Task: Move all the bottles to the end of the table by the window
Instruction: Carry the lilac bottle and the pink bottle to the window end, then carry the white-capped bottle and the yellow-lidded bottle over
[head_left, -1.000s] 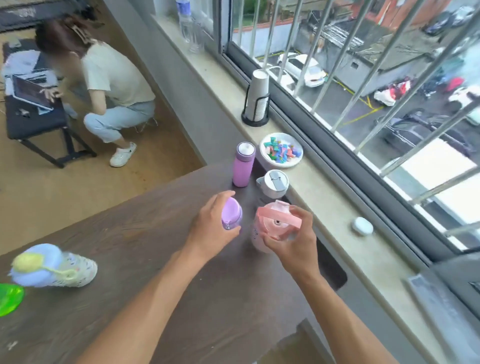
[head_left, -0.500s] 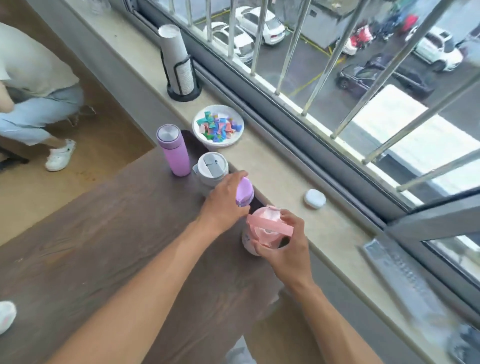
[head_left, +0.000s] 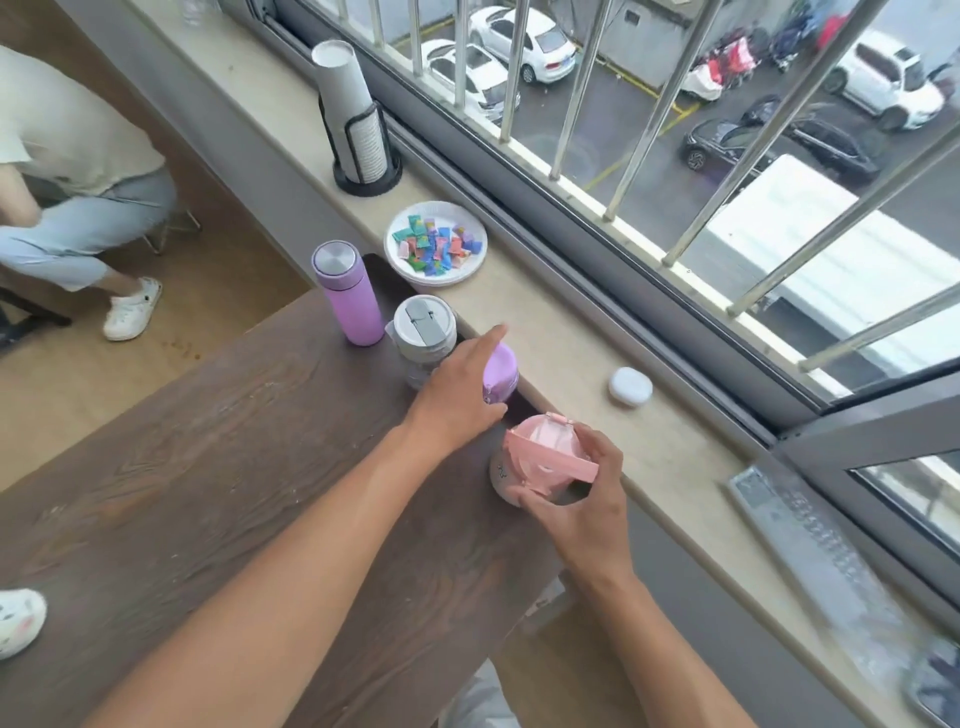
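Observation:
Four bottles stand at the window end of the dark wooden table (head_left: 218, 447). A tall purple flask (head_left: 347, 296) is farthest, with a grey-lidded clear bottle (head_left: 423, 338) beside it. My left hand (head_left: 460, 397) lies against a small purple bottle (head_left: 503, 371). Its fingers are stretched straight past the cap, not curled round it. My right hand (head_left: 582, 501) grips the pink bottle (head_left: 535, 457) by its lid and strap. The pink bottle stands upright at the table's edge, next to the windowsill (head_left: 576, 332).
On the sill sit a white plate of coloured sweets (head_left: 436, 244), a paper-cup holder (head_left: 358, 135), a white earbud case (head_left: 630, 385) and a flat grey keyboard-like object (head_left: 810, 545). A person (head_left: 72, 156) crouches at far left. Another white bottle (head_left: 15, 621) pokes in at the table's left edge.
Both hands carried the small purple and pink bottles toward the window end, beside the other two. The left hand's fingers uncurled from the purple cap.

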